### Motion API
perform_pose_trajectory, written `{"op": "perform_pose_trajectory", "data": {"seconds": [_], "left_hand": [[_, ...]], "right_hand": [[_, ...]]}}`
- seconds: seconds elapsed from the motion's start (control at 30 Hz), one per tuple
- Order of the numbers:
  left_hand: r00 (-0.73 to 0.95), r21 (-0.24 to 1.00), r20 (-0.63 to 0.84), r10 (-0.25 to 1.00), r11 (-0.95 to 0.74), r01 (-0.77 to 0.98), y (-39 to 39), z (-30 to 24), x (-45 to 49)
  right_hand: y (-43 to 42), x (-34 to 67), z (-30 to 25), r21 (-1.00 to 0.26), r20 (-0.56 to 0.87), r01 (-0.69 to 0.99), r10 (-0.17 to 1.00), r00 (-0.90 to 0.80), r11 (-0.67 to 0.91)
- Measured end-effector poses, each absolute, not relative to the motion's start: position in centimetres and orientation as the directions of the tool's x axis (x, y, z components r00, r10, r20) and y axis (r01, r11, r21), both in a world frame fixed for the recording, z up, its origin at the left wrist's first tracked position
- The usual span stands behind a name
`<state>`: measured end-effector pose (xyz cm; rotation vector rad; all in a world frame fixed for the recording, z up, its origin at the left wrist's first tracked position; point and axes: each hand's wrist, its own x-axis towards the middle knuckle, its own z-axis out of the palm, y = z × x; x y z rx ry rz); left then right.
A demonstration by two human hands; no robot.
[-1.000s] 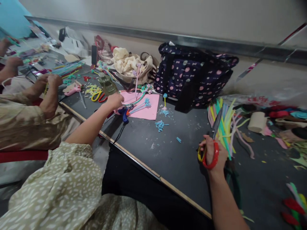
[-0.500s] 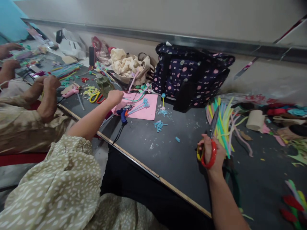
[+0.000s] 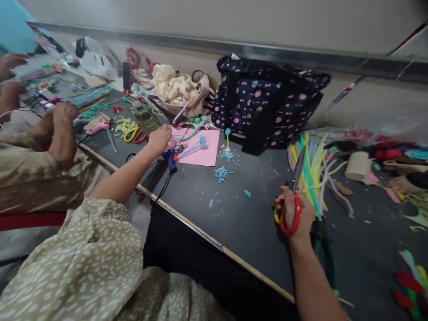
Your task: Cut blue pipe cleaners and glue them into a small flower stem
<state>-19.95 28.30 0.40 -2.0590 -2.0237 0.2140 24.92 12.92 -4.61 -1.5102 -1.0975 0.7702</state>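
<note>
My left hand (image 3: 159, 139) is stretched far out and curled closed at the left edge of a pink paper sheet (image 3: 203, 154). It sits just above a blue glue gun (image 3: 171, 159); what its fingers hold is hidden. Blue pipe-cleaner flowers (image 3: 197, 146) lie on the pink sheet. My right hand (image 3: 297, 213) is closed through the red and yellow handles of a pair of scissors (image 3: 294, 196). Their blades point away from me, over a bundle of coloured pipe cleaners (image 3: 312, 171) on the black table (image 3: 240, 218).
A dark polka-dot bag (image 3: 267, 104) stands at the back, with a cream cloth bag (image 3: 177, 89) to its left. Another person's hands (image 3: 62, 127) work at the left. Second scissors (image 3: 133, 135), blue scraps (image 3: 222, 174) and a tape roll (image 3: 357, 167) lie about.
My left hand has drawn back a little from the pink sheet toward the glue gun. My right hand with the scissors has shifted slightly up the table.
</note>
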Motion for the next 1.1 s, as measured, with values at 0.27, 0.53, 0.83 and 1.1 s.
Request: {"op": "perform_pose_trajectory", "data": {"seconds": [0.27, 0.53, 0.83, 1.1], "left_hand": [[-0.147, -0.038, 0.041, 0.988, 0.149, 0.988, 20.6, -0.3, -18.8], [-0.248, 0.244, -0.091, 0.964, 0.263, 0.934, 20.4, -3.1, -19.2], [-0.435, 0.957, -0.219, 0.874, 0.279, 0.08, 19.5, -3.6, -18.9], [-0.386, 0.979, -0.2, 0.901, 0.165, -0.123, 18.6, 0.3, -18.2]], "right_hand": [[13.0, 25.0, -4.8, -0.98, 0.055, 0.198, 0.926, 0.373, -0.021], [13.0, 25.1, -4.8, -0.977, 0.051, 0.212, 0.927, 0.372, -0.031], [13.0, 25.0, -4.6, -0.963, 0.081, 0.269, 0.927, 0.366, -0.021], [12.9, 24.8, -4.4, -0.971, 0.062, 0.237, 0.925, 0.375, -0.031]]}}
